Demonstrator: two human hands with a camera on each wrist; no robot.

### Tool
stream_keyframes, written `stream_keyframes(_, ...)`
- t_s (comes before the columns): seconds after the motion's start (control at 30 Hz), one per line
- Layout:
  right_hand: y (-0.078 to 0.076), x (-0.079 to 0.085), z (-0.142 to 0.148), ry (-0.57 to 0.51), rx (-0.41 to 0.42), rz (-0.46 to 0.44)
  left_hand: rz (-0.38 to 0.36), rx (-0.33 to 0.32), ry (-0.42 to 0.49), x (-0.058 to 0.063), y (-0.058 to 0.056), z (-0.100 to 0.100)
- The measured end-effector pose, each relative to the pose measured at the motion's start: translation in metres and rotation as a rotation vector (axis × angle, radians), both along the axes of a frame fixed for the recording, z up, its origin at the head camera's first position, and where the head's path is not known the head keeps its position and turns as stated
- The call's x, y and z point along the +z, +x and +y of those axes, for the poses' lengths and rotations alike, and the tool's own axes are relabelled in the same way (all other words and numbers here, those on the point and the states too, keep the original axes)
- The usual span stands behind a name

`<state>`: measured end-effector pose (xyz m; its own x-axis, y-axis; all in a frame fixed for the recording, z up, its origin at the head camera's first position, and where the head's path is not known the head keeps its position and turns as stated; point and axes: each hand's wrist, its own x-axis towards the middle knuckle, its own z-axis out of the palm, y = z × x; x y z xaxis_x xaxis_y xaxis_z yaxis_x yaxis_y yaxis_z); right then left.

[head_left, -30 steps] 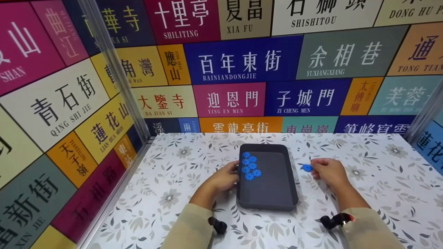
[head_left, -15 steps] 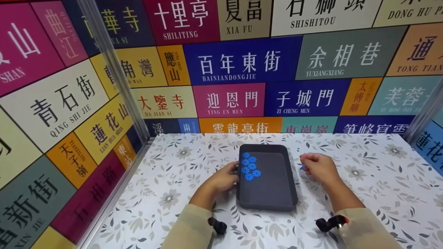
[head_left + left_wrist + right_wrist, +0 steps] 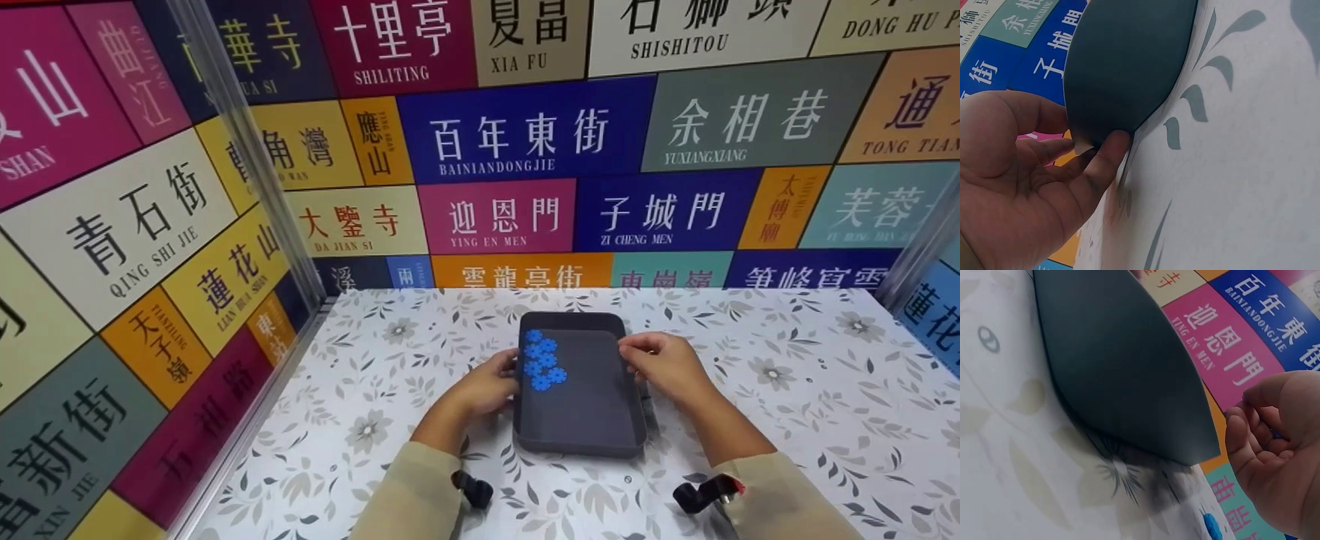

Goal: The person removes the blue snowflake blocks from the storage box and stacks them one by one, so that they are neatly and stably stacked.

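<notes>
A dark grey rectangular tray (image 3: 592, 420) lies on the table with several blue snowflake-shaped discs (image 3: 540, 361) grouped at its left side. My left hand (image 3: 484, 386) grips the tray's left wall; the left wrist view has one fingertip against the outer wall (image 3: 1129, 62) and others behind the rim. My right hand (image 3: 664, 367) overlaps the tray's right rim, thumb and forefinger together at the tips and the other fingers curled. Whether it holds a disc I cannot tell. In the right wrist view another blue disc (image 3: 1212, 526) lies on the tablecloth beyond the tray.
A white tablecloth (image 3: 375, 360) printed with grey leaves and flowers covers the table. Walls of coloured sign panels (image 3: 525, 135) stand behind and to the sides, with a clear corner strip (image 3: 277, 165) at the left. Black wrist cameras (image 3: 701, 495) sit at both cuffs.
My right hand has moved left from beside the tray to its right rim. The blue disc seen at its fingertips earlier no longer shows in the head view. Left hand and tray stay put.
</notes>
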<state>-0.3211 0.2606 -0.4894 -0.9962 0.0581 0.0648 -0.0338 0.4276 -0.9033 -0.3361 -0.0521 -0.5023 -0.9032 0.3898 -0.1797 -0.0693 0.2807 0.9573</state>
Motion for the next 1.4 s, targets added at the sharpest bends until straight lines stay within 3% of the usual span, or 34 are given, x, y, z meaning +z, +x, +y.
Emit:
stream_keyframes(0.23, 0.004, 0.002, -0.018, 0.015, 0.010, -0.045, 0.005, 0.009, -0.017, 0.001, 0.000, -0.001)
stream_keyframes(0.7, -0.005, 0.011, -0.042, -0.013, 0.099, -0.008, 0.002, 0.015, -0.023, 0.000, -0.001, -0.002)
stream_keyframes(0.87, -0.019, 0.019, -0.051, -0.018, 0.148, -0.014, 0.001, 0.006, -0.004, -0.003, -0.002, -0.003)
stream_keyframes(1.03, -0.040, 0.021, -0.058, 0.008, 0.217, -0.075, 0.009, 0.003, -0.005, -0.004, -0.003, -0.004)
stream_keyframes(1.23, -0.068, 0.016, -0.062, 0.071, 0.314, -0.162, -0.001, 0.000, -0.036, -0.002, -0.003, -0.003)
stream_keyframes(1.4, -0.082, 0.009, -0.060, 0.133, 0.402, -0.254, 0.002, -0.002, -0.030, -0.001, -0.002, -0.002)
